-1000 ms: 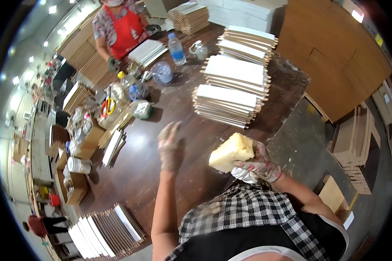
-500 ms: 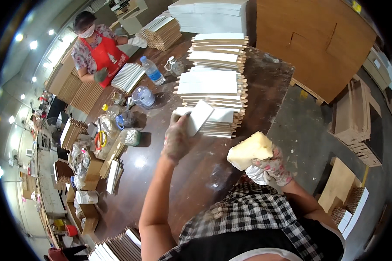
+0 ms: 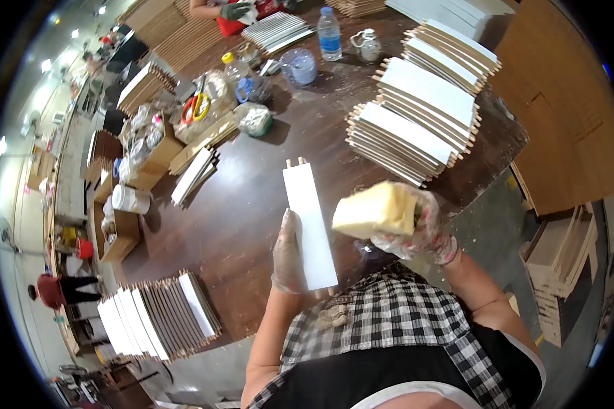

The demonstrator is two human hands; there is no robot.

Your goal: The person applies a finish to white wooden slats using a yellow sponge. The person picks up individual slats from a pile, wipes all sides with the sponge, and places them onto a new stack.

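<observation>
My left hand (image 3: 286,259), in a stained glove, grips a narrow white board (image 3: 310,228) by its left edge. Short wooden dowels stick out of both ends of this board, and it stands lengthwise before my body over the table. In my gloved right hand (image 3: 419,232) is a pale yellow sponge block (image 3: 375,210), held just right of the board and apart from it. Its underside and the fingers below it are partly hidden. A stack of similar doweled boards (image 3: 416,126) lies beyond the sponge.
Another board stack (image 3: 160,317) sits at the near left of the brown table (image 3: 252,184). Scissors (image 3: 196,108), a water bottle (image 3: 329,34), jars and a carton (image 3: 158,157) stand farther off. A co-worker's gloved hand (image 3: 235,10) shows at the top. A big brown panel (image 3: 559,116) stands right.
My left hand has brought the white board back from the stack to in front of me. The sponge in my right hand has come up and closer to it. The view has shifted leftward and nearer.
</observation>
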